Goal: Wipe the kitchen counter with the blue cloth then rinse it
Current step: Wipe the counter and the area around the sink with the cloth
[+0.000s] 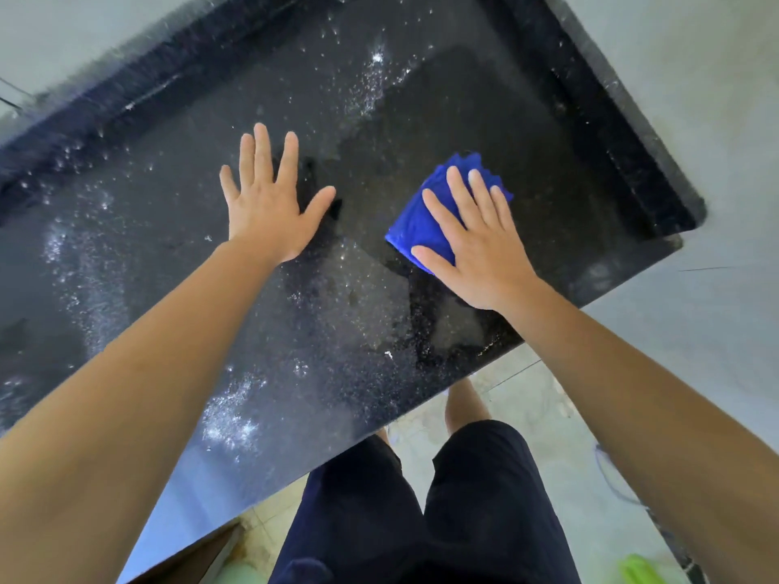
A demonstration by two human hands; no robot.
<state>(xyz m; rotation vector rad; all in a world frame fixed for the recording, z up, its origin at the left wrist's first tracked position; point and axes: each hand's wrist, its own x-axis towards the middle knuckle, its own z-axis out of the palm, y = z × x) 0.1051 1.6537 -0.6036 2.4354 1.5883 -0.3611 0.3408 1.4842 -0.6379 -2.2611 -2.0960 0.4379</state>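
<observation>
— Where is the blue cloth [421,221]?
— Folded on the dark counter [168,246], right of centre, under the right hand [476,255], whose straight fingers press it flat.
— And the left hand [269,208]?
— Fingers spread, flat on the wet counter, holding nothing.

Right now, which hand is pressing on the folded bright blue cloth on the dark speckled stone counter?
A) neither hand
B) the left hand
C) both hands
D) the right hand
D: the right hand lies flat with straight fingers on the folded bright blue cloth, while the left hand is spread on the bare dark speckled stone counter, apart from the cloth.
</observation>
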